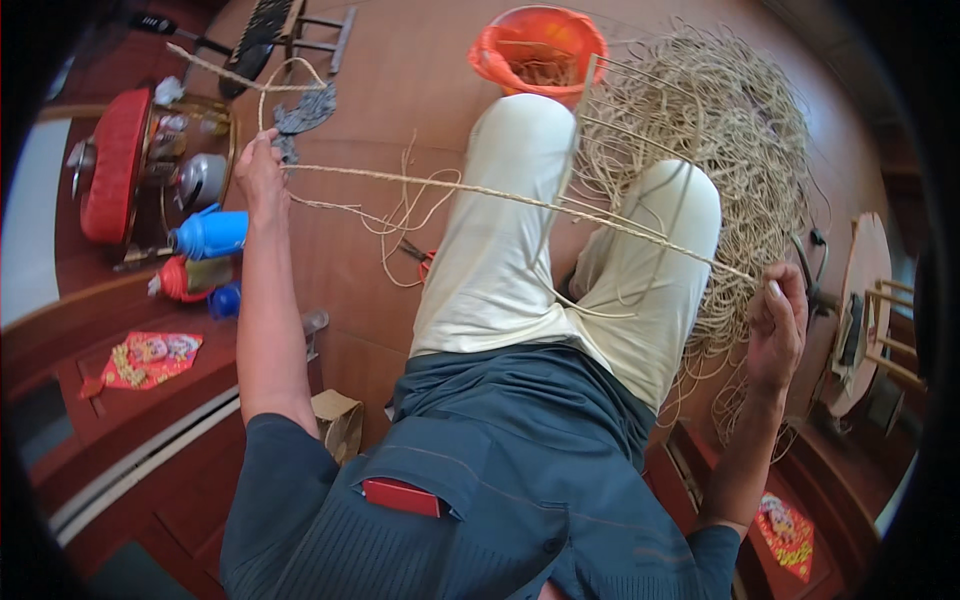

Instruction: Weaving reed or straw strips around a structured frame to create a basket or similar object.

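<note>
A tan twisted cord [470, 187] runs taut across my lap, sloping down to the right. Its left part is gripped by my left hand [262, 178], closed, with a loop and a loose end rising above the fingers. My right hand [778, 325] pinches the other side, out beyond my right knee. Thinner strands [405, 205] hang from the cord near my left hand and trail to the floor. More strands drape between and over my pale trouser legs [500, 240]. Right of my knees lies a large tangled heap of cord [715, 120].
An orange bucket [485, 65] with strands inside stands beyond my knees. Red-handled scissors [424, 262] lie on the floor by my left leg. At left are a blue flask [212, 234], a kettle [202, 180] and a red-edged table [118, 165]. A round-topped stool [858, 310] lies on its side at right.
</note>
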`<state>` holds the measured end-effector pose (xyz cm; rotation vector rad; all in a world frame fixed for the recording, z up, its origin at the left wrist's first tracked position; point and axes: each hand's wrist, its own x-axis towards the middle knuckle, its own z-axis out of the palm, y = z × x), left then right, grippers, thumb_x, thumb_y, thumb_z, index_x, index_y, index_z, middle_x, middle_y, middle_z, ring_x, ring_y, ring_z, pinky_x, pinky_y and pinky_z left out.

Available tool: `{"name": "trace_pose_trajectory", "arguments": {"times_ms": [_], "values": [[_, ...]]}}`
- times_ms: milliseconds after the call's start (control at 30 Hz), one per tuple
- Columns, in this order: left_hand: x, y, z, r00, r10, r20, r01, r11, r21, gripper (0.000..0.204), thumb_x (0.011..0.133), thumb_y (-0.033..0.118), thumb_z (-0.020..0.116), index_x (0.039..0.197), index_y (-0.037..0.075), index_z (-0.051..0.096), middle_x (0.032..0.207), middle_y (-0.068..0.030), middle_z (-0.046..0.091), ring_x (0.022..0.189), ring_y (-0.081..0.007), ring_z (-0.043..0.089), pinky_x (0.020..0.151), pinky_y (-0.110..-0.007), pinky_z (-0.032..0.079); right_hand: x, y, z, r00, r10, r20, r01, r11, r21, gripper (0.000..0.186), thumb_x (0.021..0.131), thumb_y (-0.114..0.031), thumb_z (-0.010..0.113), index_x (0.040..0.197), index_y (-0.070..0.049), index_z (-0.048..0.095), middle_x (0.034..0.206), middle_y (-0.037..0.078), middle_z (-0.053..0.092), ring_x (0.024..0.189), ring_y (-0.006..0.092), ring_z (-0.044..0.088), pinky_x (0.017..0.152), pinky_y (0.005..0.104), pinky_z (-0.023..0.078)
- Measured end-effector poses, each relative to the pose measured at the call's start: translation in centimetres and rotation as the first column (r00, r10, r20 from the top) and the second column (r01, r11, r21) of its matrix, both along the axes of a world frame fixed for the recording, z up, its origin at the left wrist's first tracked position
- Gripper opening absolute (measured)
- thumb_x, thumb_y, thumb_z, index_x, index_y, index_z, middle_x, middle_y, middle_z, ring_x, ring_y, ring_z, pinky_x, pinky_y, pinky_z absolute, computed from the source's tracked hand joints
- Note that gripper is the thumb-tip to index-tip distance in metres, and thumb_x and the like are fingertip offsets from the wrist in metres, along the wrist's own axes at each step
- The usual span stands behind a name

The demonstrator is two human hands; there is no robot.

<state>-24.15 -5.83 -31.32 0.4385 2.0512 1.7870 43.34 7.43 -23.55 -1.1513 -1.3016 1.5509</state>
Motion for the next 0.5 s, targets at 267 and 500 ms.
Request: {"name": "trace_pose_trajectory", "arguments": {"times_ms": [267, 500], "values": [[-1.6, 0.8, 1.0, 0.979, 0.068, -0.193, -0.077, 0.996, -0.038, 0.029, 0.111, 0.025, 0.063, 0.112, 0.001, 0.079, 0.072, 0.0059, 0.056, 0.06, -0.0034, 0.046, 0.052, -0.023, 0.033, -2.9, -0.4, 1.0, 0.996, 0.048, -0.069, -0.047, 0.999, 0.013, 0.016, 0.107, -0.009, 0.057, 0.122, -0.003, 0.062, 0.083, -0.008, 0.043, 0.067, 0.0013, 0.032, 0.058, 0.0212, 0.023], [-6.4, 4.3, 7.1, 0.882, 0.141, -0.45, -0.097, 0.988, 0.12, 0.031, 0.111, 0.031, 0.065, 0.118, 0.005, 0.079, 0.074, 0.0076, 0.056, 0.063, -0.0018, 0.046, 0.055, -0.022, 0.035, -4.1, -0.4, 1.0, 0.983, 0.094, -0.161, -0.104, 0.993, -0.057, 0.018, 0.11, -0.011, 0.056, 0.126, -0.003, 0.059, 0.084, -0.004, 0.046, 0.07, 0.0036, 0.039, 0.06, 0.0214, 0.03]]}}
